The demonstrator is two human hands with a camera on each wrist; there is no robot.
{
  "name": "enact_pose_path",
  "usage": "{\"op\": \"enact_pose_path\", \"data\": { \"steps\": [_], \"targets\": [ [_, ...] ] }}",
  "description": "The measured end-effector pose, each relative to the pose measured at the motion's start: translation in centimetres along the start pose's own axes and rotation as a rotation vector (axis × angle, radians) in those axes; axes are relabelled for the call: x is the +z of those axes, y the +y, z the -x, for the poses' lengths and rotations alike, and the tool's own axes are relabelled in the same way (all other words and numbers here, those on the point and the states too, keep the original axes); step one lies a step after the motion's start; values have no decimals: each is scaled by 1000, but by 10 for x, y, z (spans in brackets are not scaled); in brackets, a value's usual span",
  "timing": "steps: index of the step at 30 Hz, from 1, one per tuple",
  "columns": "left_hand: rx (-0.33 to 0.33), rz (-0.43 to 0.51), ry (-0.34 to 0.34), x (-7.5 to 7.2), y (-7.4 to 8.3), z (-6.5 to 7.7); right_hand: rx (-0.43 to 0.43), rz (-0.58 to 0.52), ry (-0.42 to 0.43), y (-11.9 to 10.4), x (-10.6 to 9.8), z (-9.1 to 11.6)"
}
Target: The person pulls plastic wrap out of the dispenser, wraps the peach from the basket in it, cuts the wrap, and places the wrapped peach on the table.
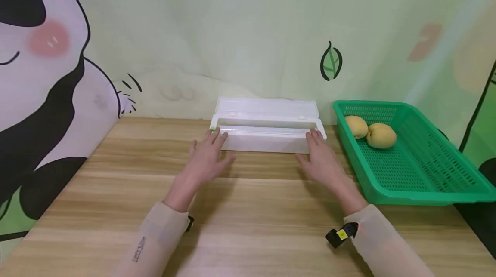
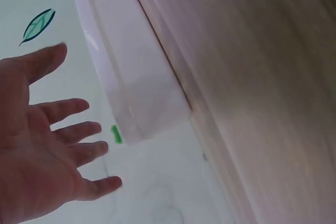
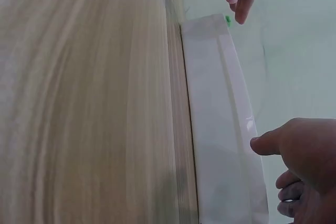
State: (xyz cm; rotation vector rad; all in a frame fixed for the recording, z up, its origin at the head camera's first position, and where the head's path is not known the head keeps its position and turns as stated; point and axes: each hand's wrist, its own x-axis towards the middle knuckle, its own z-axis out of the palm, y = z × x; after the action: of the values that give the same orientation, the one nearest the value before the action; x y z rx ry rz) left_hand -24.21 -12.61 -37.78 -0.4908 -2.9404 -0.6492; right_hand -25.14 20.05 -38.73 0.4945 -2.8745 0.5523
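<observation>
A long white dispenser box [image 1: 267,143], like one for cling film, lies on the table against the back wall. Its lid [image 1: 267,107] stands raised at the back, and a clear strip runs along the opening. My left hand [image 1: 206,156] is at the box's left end, fingers spread and straight, close to a small green piece [image 2: 116,134] on the corner. At the right end, my right hand [image 1: 324,161] extends its fingers over the front edge. Neither hand grips anything. In the right wrist view, the right thumb [image 3: 266,144] overlaps the box's edge.
To the right stands a green plastic basket [image 1: 430,156] holding two round yellowish fruits [image 1: 381,135]. The wooden table [image 1: 263,225] stretches in front of the box. Behind it hangs a wall covering [image 1: 174,53] printed with a panda and leaves.
</observation>
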Motion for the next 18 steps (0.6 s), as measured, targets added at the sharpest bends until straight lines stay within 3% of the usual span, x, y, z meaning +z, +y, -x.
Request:
{"op": "enact_pose_path", "data": {
  "steps": [5, 12, 18],
  "targets": [
    [51, 3, 43, 4, -2, -9, -5, 21, -1, 1, 4, -4],
    [55, -55, -61, 5, 0, -17, -5, 46, -19, 1, 4, -6],
    [46, -85, -80, 7, -5, -16, 16, 24, -39, 0, 5, -8]
  ]
}}
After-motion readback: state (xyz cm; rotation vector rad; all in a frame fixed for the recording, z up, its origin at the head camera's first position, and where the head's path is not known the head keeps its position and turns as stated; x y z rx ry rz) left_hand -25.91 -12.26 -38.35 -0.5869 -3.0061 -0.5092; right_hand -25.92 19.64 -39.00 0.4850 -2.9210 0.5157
